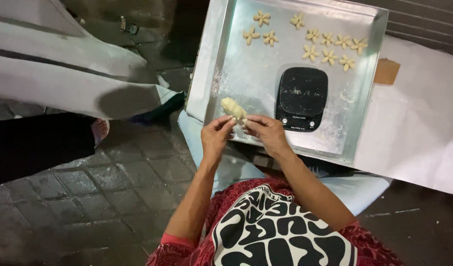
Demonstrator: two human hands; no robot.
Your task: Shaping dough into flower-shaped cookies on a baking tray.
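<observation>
Pinching a dough lump (234, 109) between both hands over the metal tray's (214, 54) near edge: left hand (215, 135) and right hand (266, 132) closed on it. Finished flower pieces (330, 49) sit far side, keeping the black scale (302, 97) within reach.

A shallow rectangular metal tray (214, 64) lies in front of me, its near edge just beyond my hands. My left hand (215, 137) and right hand (267, 132) meet over that near edge, left of its middle, and between their fingertips I hold a pale lump of dough (234, 108) above the tray floor. Just right of the lump, a flat black kitchen scale (302, 97) sits in the tray. Behind the scale, toward the far right corner, lie small flower-shaped dough pieces (329, 48); more lie further left along the far side. Under the tray and out to its right spreads a white sheet (418, 138), with a brown card square (386, 72) on it just beside the tray's right wall. Left of the tray is a dark paved floor (113, 182).
</observation>
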